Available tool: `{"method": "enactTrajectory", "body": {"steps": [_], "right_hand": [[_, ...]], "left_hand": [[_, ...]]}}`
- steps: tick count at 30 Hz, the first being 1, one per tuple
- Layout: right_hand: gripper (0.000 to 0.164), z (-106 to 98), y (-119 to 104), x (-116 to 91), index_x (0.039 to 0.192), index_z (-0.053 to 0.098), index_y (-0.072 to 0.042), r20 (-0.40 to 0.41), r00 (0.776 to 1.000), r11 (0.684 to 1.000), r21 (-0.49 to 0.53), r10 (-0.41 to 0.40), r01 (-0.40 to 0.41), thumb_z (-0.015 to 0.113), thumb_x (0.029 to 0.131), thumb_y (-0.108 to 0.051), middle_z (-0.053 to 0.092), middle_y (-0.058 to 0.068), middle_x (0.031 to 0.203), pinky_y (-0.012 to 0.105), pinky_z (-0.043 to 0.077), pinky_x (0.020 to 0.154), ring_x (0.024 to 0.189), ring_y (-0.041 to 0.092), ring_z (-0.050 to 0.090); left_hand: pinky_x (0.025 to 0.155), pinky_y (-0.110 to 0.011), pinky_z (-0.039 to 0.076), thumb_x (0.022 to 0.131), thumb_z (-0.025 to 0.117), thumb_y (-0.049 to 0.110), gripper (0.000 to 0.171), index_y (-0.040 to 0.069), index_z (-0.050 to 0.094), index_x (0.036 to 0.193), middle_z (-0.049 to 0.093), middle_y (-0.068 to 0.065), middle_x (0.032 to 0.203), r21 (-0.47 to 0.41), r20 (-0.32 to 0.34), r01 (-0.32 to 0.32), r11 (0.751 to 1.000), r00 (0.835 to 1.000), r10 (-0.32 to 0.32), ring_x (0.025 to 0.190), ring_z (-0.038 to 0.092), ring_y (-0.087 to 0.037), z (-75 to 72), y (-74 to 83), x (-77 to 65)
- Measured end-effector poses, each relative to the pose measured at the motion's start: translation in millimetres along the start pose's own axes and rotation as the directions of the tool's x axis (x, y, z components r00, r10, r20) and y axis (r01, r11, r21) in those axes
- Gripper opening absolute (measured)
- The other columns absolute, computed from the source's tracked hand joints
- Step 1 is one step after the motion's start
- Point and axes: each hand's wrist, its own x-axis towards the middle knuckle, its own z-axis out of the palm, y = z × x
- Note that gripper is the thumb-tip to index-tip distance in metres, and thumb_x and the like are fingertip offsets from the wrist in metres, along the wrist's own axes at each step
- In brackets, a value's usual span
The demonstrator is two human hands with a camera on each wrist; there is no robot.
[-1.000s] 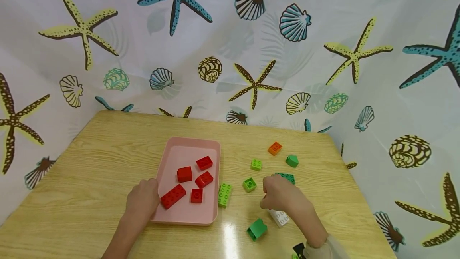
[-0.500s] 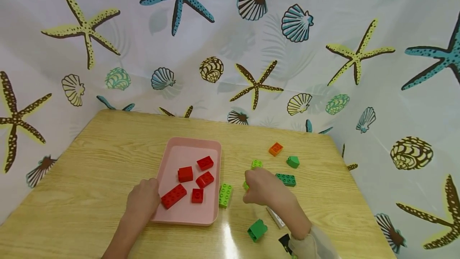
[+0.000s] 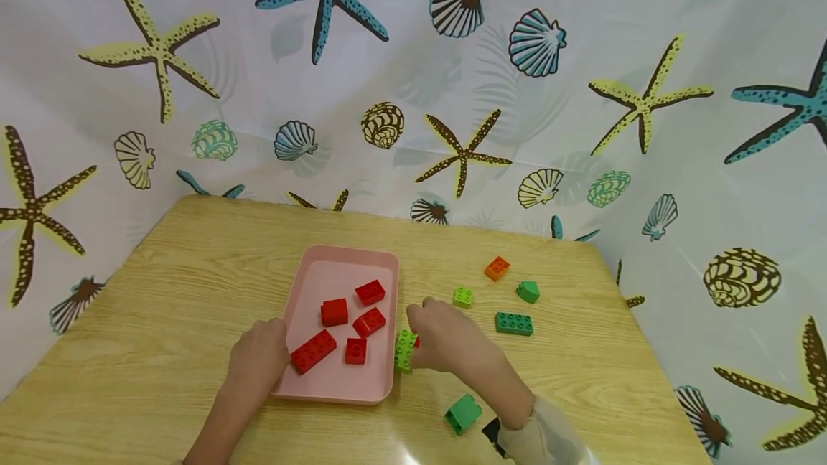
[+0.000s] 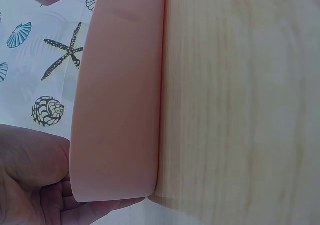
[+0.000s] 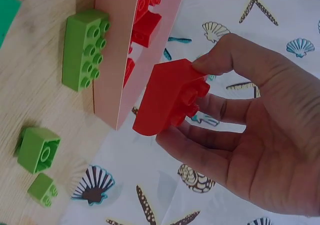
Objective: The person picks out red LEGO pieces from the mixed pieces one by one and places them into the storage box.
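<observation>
A red toy building brick point(image 5: 167, 97) with studs and a sloped side is pinched between the thumb and fingers of my right hand point(image 5: 255, 130). In the head view that right hand point(image 3: 446, 336) hovers just right of the pink tray point(image 3: 342, 252), above a light green brick point(image 3: 404, 349), and mostly hides the red brick. My left hand point(image 3: 258, 354) grips the tray's left side; the left wrist view shows its thumb and fingers point(image 4: 95, 212) about the wall's end. Several red bricks point(image 3: 313, 351) lie inside the tray.
Right of the tray lie a small light green brick point(image 3: 462, 297), an orange brick point(image 3: 497, 268), a dark green long brick point(image 3: 514, 323), a green sloped piece point(image 3: 528, 291) and a green brick point(image 3: 463, 413). A patterned cloth point(image 3: 362, 77) stands behind the table.
My right hand has moved left, from the bricks on the right to beside the tray, with the red brick. The left hand has stayed at the tray's side.
</observation>
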Motion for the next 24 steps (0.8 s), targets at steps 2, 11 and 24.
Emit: {"method": "enactTrajectory", "body": {"steps": [2, 11, 24], "right_hand": [[0.021, 2.2, -5.0, 3.0, 0.086, 0.058, -0.007, 0.000, 1.000, 0.999, -0.028, -0.019, 0.019, 0.075, 0.075, -0.007, 0.047, 0.001, 0.072, 0.023, 0.037, 0.053, 0.064, 0.013, 0.042], [0.029, 7.3, -19.7, 12.5, 0.100, 0.061, -0.007, -0.011, 0.995, 0.991, -0.092, -0.097, 0.096, 0.078, 0.079, -0.017, 0.051, -0.001, 0.078, 0.021, 0.042, 0.058, 0.070, 0.012, 0.047], [0.030, 21.9, -40.0, 24.7, 0.100, 0.058, -0.012, 0.052, 0.982, 0.976, -0.113, -0.182, 0.187, 0.076, 0.076, -0.013, 0.047, -0.003, 0.081, 0.017, 0.040, 0.057, 0.070, 0.010, 0.045]], "left_hand": [[0.049, -0.033, 0.042, 0.086, 0.061, -0.009, 0.005, -0.009, 0.057, 0.082, 0.049, -0.011, 0.065, 0.003, -0.001, -0.004, 1.000, 1.000, 0.004, 0.056, 0.046, -0.020, 0.2, 0.1, 0.0], [0.050, -0.034, 0.043, 0.085, 0.061, -0.009, 0.004, -0.009, 0.058, 0.083, 0.051, -0.012, 0.065, 0.013, 0.005, 0.012, 1.000, 1.000, -0.012, 0.057, 0.047, -0.022, 0.3, 0.2, 1.7], [0.051, -0.037, 0.045, 0.083, 0.060, -0.010, 0.004, -0.008, 0.058, 0.081, 0.055, -0.015, 0.067, 0.018, 0.002, 0.013, 1.000, 1.000, -0.013, 0.057, 0.050, -0.023, 0.7, -1.0, 2.7]]}}
